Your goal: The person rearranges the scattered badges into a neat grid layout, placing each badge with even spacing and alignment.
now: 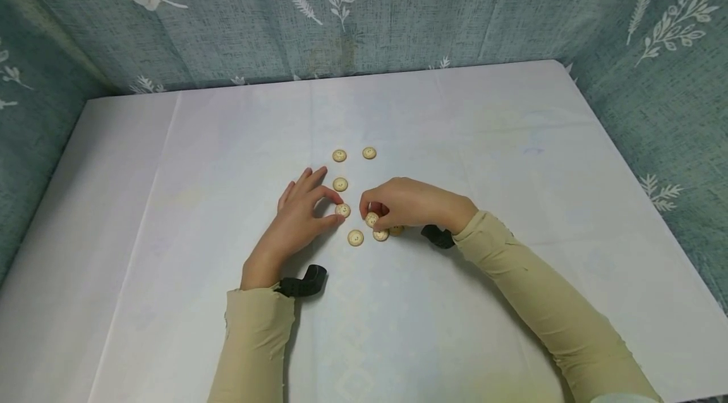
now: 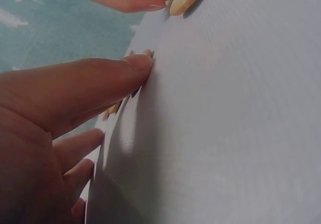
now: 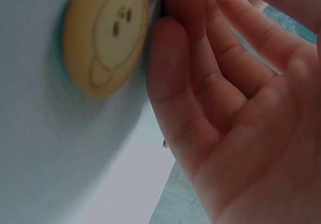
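Thumb and index finger of my left hand (image 1: pixel 297 218) pinch the edges of a small pale wooden disc (image 1: pixel 343 210), its other fingers spread away over the table. To the right, my right hand (image 1: pixel 414 204) holds a second disc (image 1: pixel 372 220) between thumb and curled fingers. Two more discs, a near one (image 1: pixel 380 235) and a partly covered one (image 1: pixel 396 230), lie by that thumb. In the right wrist view a thick round disc (image 3: pixel 106 40) shows a line drawing with dark oval marks. The left thumb mostly hides its disc in the left wrist view.
Beyond the hands lie a left disc (image 1: pixel 339 155), a right disc (image 1: pixel 370 153) and a nearer one (image 1: pixel 340 184). Another disc (image 1: pixel 355 238) lies between the hands, toward me. A pale cloth covers the table (image 1: pixel 483 327); a green leaf-patterned curtain (image 1: pixel 398 18) hangs behind.
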Available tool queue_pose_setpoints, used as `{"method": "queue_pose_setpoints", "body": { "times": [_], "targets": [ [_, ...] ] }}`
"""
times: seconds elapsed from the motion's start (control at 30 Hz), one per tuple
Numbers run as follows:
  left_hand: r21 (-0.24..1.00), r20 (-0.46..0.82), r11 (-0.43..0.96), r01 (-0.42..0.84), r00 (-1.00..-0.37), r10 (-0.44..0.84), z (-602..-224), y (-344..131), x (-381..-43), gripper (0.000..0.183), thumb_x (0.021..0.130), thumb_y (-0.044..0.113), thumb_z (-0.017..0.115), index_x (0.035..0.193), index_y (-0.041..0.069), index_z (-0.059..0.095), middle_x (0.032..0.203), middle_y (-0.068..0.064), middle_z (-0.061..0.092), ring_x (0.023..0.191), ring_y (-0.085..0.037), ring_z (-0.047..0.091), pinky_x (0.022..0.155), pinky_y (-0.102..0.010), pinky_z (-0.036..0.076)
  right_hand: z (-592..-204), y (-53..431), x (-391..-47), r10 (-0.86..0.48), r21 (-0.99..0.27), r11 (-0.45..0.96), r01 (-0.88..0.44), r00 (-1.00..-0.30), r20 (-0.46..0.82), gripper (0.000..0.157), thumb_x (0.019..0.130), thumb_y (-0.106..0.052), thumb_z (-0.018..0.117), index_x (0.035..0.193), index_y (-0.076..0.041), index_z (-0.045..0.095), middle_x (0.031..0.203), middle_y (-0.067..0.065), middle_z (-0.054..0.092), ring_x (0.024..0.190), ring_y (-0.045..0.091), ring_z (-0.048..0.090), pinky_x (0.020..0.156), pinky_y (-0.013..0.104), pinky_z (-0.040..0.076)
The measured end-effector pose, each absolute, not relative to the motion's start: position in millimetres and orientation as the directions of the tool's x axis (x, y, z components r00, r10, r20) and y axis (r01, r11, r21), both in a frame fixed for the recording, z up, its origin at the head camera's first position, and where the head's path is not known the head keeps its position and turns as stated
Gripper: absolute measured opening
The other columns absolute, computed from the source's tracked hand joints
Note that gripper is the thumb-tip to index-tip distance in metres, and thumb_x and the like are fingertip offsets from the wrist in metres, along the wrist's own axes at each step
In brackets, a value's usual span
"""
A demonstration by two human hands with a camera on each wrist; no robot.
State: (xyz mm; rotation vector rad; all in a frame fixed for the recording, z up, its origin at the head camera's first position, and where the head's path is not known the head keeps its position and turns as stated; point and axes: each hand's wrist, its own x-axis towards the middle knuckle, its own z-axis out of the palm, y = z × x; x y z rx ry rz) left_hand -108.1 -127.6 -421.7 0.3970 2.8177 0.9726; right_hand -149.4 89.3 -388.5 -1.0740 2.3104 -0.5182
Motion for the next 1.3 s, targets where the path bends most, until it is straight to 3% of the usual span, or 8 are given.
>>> {"method": "queue_pose_setpoints", "body": {
  "times": [0.4,1.3],
  "targets": [
    [0.629,-0.045,0.752,0.196,-0.957,0.287,-420.1,-127.8,-107.4,0.022,0.075,0.029,0.071,0.091,0.021,0.059,0.145,-0.007,0.024,0.135,-0.023,0.004,0.105,-0.044,-0.001,-383.3,102.3,-158.6,-0.737,-0.535,0.663,-0.524,-0.585,-0.34,0.016,0.081,-0.019,0.065,0.095,-0.02,0.058,0.079,-0.006,0.055,0.075,0.011,0.05,0.068,0.027,0.041],
    [0.633,-0.035,0.746,0.208,-0.955,0.296,-421.0,-128.0,-108.5,0.021,0.075,0.03,0.071,0.09,0.021,0.059,0.145,-0.006,0.023,0.135,-0.022,0.004,0.105,-0.042,-0.001,-384.1,112.5,-167.6,-0.695,-0.501,0.703,-0.505,-0.637,-0.334,0.018,0.078,-0.018,0.068,0.092,-0.017,0.057,0.075,-0.003,0.053,0.07,0.013,0.048,0.063,0.027,0.04]
  ]
}}
